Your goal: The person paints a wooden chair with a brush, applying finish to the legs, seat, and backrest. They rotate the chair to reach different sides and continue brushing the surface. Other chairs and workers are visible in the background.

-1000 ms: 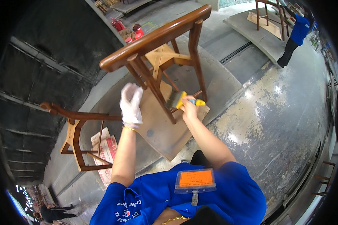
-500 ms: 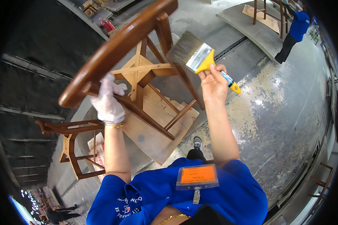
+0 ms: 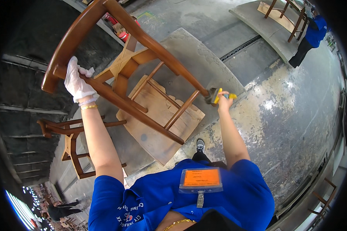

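A brown wooden chair frame (image 3: 121, 101) stands tilted in front of me, with bare lighter wood at its crossed seat braces. My left hand (image 3: 79, 80), in a whitish glove, is closed round the chair near the end of its curved top rail. My bare right hand (image 3: 224, 101) grips the yellow handle of a wide paintbrush (image 3: 213, 96). The brush's grey bristles meet the lower end of the chair's far right leg. Below the frame lies a worn brown cardboard sheet (image 3: 156, 144).
A second brown chair frame (image 3: 71, 148) stands at the left. At the upper right a person in blue (image 3: 315, 32) works at another chair on a grey platform (image 3: 258, 29). Red containers (image 3: 123, 35) are behind my chair. The concrete floor (image 3: 281, 127) is stained.
The paintbrush has moved down, from raised beside the chair to the leg's end. My left hand and the chair have shifted left, and the frame is turned differently.
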{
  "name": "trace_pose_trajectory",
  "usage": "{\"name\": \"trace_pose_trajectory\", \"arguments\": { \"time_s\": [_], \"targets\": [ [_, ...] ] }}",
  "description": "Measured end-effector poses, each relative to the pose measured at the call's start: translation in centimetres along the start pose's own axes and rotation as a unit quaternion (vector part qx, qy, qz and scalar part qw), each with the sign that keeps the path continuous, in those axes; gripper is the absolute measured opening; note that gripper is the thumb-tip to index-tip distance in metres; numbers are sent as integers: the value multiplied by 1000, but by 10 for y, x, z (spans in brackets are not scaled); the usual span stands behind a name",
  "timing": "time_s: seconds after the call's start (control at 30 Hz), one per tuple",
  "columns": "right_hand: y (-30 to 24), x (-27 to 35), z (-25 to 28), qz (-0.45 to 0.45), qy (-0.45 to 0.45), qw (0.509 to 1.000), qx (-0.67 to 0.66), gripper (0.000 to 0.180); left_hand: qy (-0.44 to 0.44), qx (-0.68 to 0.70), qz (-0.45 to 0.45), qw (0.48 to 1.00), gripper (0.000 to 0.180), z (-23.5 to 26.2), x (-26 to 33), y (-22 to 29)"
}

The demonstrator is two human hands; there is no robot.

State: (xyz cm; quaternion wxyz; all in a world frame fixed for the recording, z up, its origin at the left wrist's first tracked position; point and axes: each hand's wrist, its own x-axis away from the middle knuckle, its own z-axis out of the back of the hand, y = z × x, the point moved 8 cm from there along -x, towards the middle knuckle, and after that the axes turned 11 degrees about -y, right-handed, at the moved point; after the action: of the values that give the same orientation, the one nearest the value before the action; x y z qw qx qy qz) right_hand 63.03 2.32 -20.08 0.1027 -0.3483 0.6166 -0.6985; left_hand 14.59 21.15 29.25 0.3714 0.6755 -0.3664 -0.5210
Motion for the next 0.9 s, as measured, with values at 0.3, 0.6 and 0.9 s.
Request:
{"name": "trace_pose_trajectory", "arguments": {
  "time_s": [0.3, 0.6, 0.9],
  "targets": [
    [-118, 33, -111, 43, -310, 885, -344, 18, 31, -110, -26, 993, 18, 30, -56, -43],
    [-10, 15, -2, 21, 54, 998, -27, 13, 45, -91, 11, 995, 12, 39, -87, -58],
    [-116, 38, -86, -10, -217, 931, -294, 19, 30, -102, 17, 994, 20, 43, -103, -62]
  ]
}}
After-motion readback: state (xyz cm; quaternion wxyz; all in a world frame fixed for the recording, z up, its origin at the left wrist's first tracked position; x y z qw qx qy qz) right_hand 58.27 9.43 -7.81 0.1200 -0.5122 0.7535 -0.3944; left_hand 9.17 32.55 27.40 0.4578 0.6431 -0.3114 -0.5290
